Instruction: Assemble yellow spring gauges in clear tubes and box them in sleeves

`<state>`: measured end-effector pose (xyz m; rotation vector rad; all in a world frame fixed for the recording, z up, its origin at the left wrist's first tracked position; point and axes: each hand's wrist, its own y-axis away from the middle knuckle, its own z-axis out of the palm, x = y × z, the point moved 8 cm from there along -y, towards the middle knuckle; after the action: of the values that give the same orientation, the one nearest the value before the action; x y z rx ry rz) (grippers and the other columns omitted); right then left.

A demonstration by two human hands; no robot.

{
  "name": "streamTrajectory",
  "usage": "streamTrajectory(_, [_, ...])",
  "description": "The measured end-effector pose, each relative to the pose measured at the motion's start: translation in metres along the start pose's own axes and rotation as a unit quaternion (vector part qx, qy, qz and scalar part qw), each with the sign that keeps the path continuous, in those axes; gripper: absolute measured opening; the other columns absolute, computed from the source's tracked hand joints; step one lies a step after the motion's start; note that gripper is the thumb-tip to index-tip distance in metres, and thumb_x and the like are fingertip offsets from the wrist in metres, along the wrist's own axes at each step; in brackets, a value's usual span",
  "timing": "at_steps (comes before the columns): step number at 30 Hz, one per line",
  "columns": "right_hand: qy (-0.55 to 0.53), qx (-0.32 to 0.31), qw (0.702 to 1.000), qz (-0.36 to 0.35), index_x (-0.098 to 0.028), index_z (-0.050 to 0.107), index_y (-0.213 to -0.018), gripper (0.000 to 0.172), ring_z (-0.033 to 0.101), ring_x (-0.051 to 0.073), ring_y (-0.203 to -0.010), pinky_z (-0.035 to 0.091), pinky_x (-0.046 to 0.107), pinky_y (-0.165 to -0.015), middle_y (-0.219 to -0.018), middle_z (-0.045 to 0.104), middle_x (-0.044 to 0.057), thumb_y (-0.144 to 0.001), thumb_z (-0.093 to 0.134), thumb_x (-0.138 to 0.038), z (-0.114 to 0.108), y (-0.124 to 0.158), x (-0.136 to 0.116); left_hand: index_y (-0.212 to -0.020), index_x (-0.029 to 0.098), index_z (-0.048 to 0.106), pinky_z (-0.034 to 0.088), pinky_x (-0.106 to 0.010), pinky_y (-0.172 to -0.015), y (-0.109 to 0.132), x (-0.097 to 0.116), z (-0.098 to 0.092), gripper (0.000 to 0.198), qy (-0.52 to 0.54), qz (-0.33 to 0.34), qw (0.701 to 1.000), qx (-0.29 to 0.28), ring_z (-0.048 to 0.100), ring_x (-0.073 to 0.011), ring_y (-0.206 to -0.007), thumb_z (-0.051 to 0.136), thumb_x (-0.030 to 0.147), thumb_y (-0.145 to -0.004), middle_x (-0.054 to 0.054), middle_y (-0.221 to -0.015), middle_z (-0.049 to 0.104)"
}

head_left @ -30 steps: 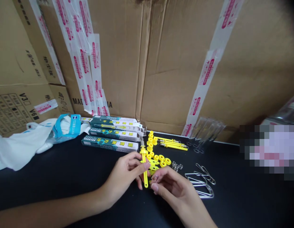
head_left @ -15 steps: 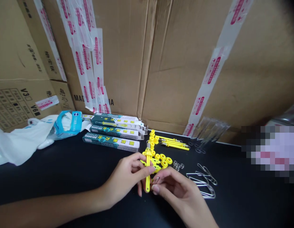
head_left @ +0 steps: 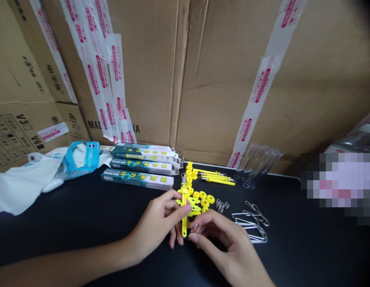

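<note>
My left hand (head_left: 165,215) pinches a yellow plastic rod (head_left: 184,223) between thumb and fingers. The rod stands nearly upright, with a yellow collar and a small metal spring (head_left: 184,180) at its top and a hole at its lower end. Close beside that lower end, my right hand (head_left: 222,241) is closed on a small metal hook (head_left: 194,228), partly hidden by the fingertips. Whether hook and rod touch, I cannot tell. Behind my hands lie yellow rings (head_left: 210,199), flat yellow pieces (head_left: 196,208) and a cluster of small springs (head_left: 222,205).
Several printed boxes (head_left: 137,179) lie at the back left, near a white plastic bag (head_left: 32,175). Yellow rods with springs (head_left: 217,179) rest behind the rings. Bent metal wires (head_left: 252,223) are to the right; clear tubes (head_left: 259,163) stand farther back. Cardboard (head_left: 149,79) walls the black table (head_left: 83,223).
The view has shifted slightly, so the scene sits a little further left. Both hands keep their grips; the right fingertips and hook remain near the rod's lower end.
</note>
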<state>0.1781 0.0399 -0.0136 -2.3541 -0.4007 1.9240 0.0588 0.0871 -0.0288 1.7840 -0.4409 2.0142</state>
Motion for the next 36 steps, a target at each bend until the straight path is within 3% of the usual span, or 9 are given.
streamTrajectory(4, [0.042, 0.001, 0.999, -0.021, -0.025, 0.067, -0.086, 0.006, 0.070, 0.018, -0.075, 0.056, 0.028, -0.071, -0.083, 0.072, 0.001, -0.089, 0.069, -0.029, -0.001, 0.001, -0.004, -0.091, 0.018, 0.051, 0.038, -0.011, -0.028, 0.001, 0.001, 0.000, 0.039, -0.004, -0.005, 1.000, -0.006, 0.057, -0.0093, -0.034, 0.070, 0.051, -0.083, 0.006, -0.057, 0.061])
streamTrajectory(19, [-0.080, 0.018, 0.997, -0.003, -0.024, 0.058, -0.079, 0.018, 0.073, 0.018, -0.072, 0.059, 0.029, -0.072, -0.078, 0.073, 0.001, -0.088, 0.071, -0.032, 0.000, 0.003, -0.013, -0.092, 0.020, 0.050, 0.044, -0.013, -0.032, 0.002, 0.002, -0.002, 0.042, -0.015, 0.015, 1.000, 0.006, 0.064, -0.0122, -0.044, 0.065, 0.058, -0.086, 0.004, -0.062, 0.064])
streamTrajectory(26, [-0.067, 0.016, 0.997, 0.039, -0.025, 0.068, -0.097, 0.017, 0.074, 0.020, -0.074, 0.061, 0.030, -0.071, -0.084, 0.078, 0.003, -0.092, 0.066, -0.041, -0.003, 0.002, 0.000, -0.097, 0.022, 0.044, 0.041, -0.014, -0.029, 0.002, -0.003, -0.001, 0.046, -0.001, -0.009, 1.000, 0.005, 0.063, -0.0151, -0.037, 0.058, 0.065, -0.088, 0.004, -0.052, 0.065])
streamTrajectory(32, [0.128, 0.006, 0.991, 0.024, -0.026, 0.075, -0.086, 0.022, 0.062, 0.015, -0.054, 0.052, 0.027, -0.055, -0.079, 0.075, 0.001, -0.094, 0.061, -0.042, -0.007, 0.001, 0.003, -0.098, 0.023, 0.042, 0.039, -0.012, -0.029, 0.004, -0.002, -0.001, 0.044, 0.016, -0.012, 1.000, 0.005, 0.058, -0.0124, -0.033, 0.057, 0.063, -0.089, 0.006, -0.046, 0.063])
streamTrajectory(36, [0.067, 0.000, 0.995, 0.073, -0.025, 0.075, -0.085, 0.025, 0.059, 0.014, -0.049, 0.045, 0.023, -0.045, -0.065, 0.070, 0.000, -0.091, 0.063, -0.046, -0.004, 0.004, 0.014, -0.098, 0.023, 0.041, 0.039, -0.010, -0.029, 0.004, -0.002, 0.001, 0.049, 0.026, -0.016, 1.000, -0.007, 0.058, -0.0107, -0.032, 0.061, 0.066, -0.086, 0.006, -0.048, 0.064])
